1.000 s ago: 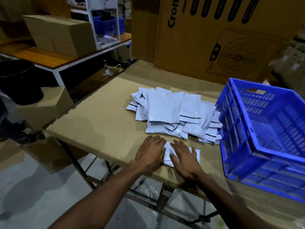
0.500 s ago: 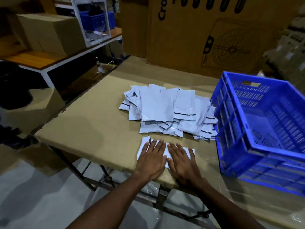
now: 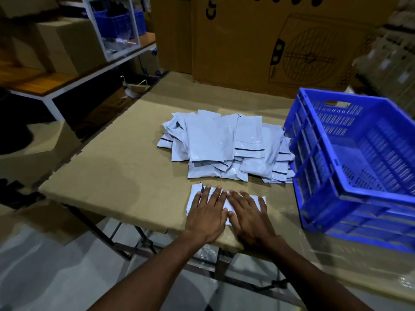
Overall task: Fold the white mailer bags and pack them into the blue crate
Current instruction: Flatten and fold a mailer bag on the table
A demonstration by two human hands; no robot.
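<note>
Both hands, left hand (image 3: 207, 215) and right hand (image 3: 249, 217), press flat with straight, spread fingers on a mailer bag (image 3: 260, 202) at the desk's (image 3: 116, 176) near edge, its long axis along that edge. A second ago the left fingers were curled; now they lie straight. The bag pile (image 3: 224, 147) lies mid-desk beside the blue crate (image 3: 350, 167).

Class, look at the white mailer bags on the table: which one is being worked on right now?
The single mailer bag at the table's near edge, pressed flat under the left hand and right hand. The others lie untouched in the pile behind it.
</note>
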